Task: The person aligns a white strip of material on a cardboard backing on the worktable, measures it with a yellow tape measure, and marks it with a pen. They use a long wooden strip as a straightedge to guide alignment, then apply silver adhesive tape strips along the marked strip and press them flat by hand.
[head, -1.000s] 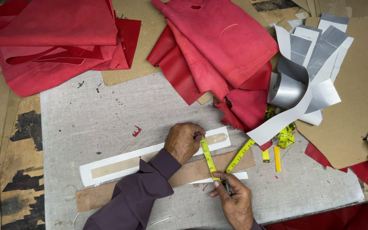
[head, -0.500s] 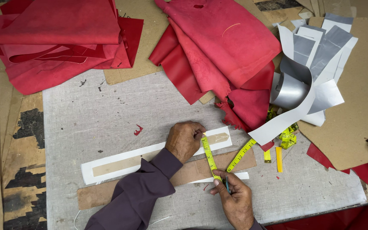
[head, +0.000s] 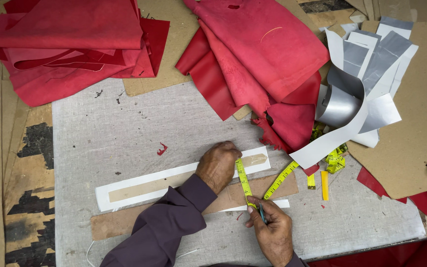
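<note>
Now measuring | your left hand (head: 217,165) pins yellow tape measure (head: 243,180) on white strip (head: 174,179) | right hand (head: 272,228) fingers closed on pen (head: 262,213) | next likely needs a steady mark.

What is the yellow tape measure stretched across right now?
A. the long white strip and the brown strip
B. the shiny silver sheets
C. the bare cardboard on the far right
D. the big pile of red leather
A: the yellow tape measure runs from the left hand on the long white strip down across the brown strip to the right hand.
</note>
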